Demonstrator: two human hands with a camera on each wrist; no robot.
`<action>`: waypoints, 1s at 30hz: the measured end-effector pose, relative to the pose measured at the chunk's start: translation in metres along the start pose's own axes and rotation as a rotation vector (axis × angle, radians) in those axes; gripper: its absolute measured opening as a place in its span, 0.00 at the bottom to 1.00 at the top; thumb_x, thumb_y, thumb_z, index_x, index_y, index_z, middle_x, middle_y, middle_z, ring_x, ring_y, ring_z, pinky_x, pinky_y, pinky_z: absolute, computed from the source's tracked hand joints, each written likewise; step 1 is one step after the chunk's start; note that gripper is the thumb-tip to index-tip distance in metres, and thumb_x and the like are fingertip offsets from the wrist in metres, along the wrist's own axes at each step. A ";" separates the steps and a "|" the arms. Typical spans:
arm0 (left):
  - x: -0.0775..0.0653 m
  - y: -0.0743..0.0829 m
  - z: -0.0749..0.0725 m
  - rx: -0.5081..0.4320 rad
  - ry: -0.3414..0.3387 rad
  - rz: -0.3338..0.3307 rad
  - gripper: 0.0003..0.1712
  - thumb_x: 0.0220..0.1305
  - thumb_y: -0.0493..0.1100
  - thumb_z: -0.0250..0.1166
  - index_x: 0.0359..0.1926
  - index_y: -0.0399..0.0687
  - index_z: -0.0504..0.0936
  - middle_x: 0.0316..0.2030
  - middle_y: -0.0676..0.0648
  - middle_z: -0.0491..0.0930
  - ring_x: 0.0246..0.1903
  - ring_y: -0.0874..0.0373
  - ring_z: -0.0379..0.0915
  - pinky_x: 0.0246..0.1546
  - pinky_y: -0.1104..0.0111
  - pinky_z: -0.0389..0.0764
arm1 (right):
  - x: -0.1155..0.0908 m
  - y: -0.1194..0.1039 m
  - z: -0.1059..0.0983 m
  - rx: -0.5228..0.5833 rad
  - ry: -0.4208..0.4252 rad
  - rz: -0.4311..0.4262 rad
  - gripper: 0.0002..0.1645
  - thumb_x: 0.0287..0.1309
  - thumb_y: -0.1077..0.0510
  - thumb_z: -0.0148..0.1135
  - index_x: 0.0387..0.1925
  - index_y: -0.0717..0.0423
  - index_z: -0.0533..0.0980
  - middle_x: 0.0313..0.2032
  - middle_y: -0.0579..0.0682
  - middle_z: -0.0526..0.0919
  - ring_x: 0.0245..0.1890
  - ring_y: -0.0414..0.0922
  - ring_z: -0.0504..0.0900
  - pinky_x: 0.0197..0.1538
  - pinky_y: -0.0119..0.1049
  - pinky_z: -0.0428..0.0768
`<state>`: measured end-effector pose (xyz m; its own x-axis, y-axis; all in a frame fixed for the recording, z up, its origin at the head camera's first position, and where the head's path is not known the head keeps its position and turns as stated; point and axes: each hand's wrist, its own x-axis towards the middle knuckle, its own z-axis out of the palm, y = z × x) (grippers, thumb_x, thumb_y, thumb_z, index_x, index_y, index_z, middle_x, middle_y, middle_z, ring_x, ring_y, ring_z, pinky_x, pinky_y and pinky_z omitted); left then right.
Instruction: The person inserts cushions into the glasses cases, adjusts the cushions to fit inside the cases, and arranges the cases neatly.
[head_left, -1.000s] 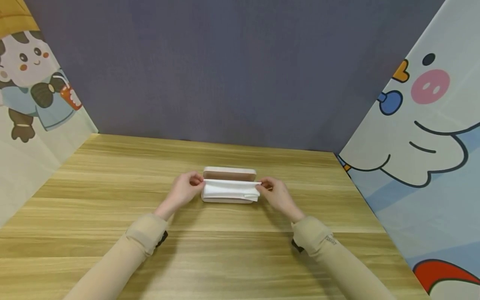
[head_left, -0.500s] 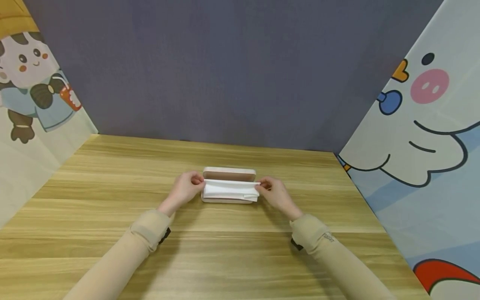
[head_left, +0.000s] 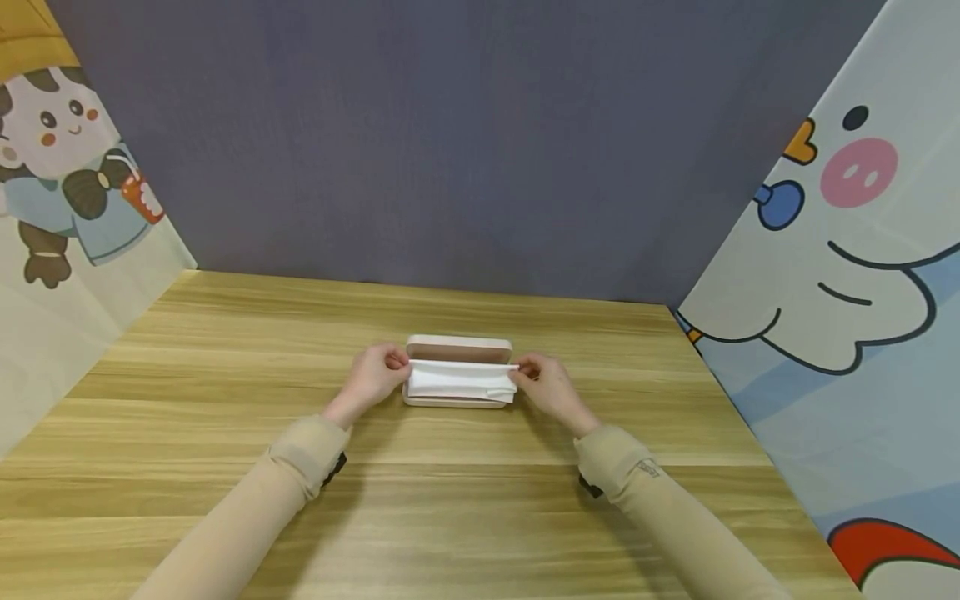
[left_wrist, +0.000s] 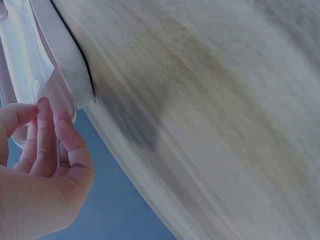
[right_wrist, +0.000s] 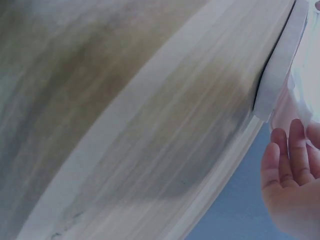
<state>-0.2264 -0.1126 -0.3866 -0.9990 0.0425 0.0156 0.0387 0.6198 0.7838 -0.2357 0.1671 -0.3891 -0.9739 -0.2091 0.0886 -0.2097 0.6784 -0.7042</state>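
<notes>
A small pale case lies on the table with its lid up and its brown-pink lining showing. Across its lower half stretches a folded white cloth, with a small turned-up corner at its right end. My left hand pinches the cloth's upper left corner between thumb and fingertips. At the opposite corner my right hand pinches it the same way. In the left wrist view, the left hand is at the end of the case. The right wrist view shows the right hand beside the case's other end. Whatever lies beneath the cloth is hidden.
The case rests on a wood-grain table. A dark grey-blue panel rises behind it. Printed cartoon panels stand on the left and right. Both forearms wear beige sleeves, with a dark band at each wrist.
Both hands keep their pinch on the cloth. The right hand has shifted very slightly left, and the forearms have edged inward. The case stays where it was.
</notes>
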 end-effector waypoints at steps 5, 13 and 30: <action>0.001 -0.003 0.000 -0.005 0.000 -0.006 0.07 0.62 0.37 0.62 0.38 0.36 0.80 0.37 0.38 0.82 0.39 0.51 0.77 0.39 0.65 0.79 | 0.002 0.000 0.003 0.006 0.009 -0.012 0.11 0.61 0.59 0.61 0.42 0.62 0.80 0.34 0.55 0.84 0.34 0.45 0.79 0.37 0.32 0.77; 0.002 -0.005 0.002 -0.006 -0.004 -0.005 0.07 0.62 0.37 0.62 0.39 0.36 0.80 0.37 0.38 0.82 0.38 0.51 0.77 0.37 0.68 0.79 | 0.005 0.002 0.006 0.000 0.014 -0.015 0.12 0.62 0.60 0.61 0.44 0.64 0.79 0.34 0.56 0.83 0.35 0.45 0.79 0.37 0.32 0.77; 0.002 -0.006 0.003 -0.024 -0.011 0.014 0.05 0.60 0.35 0.63 0.35 0.36 0.80 0.33 0.40 0.82 0.34 0.53 0.76 0.33 0.70 0.77 | 0.007 0.006 0.010 -0.016 0.012 -0.031 0.12 0.61 0.61 0.60 0.43 0.66 0.79 0.33 0.57 0.83 0.33 0.45 0.78 0.34 0.30 0.76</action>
<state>-0.2288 -0.1138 -0.3937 -0.9980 0.0600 0.0202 0.0522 0.6003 0.7981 -0.2426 0.1627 -0.3994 -0.9679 -0.2216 0.1186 -0.2408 0.6827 -0.6899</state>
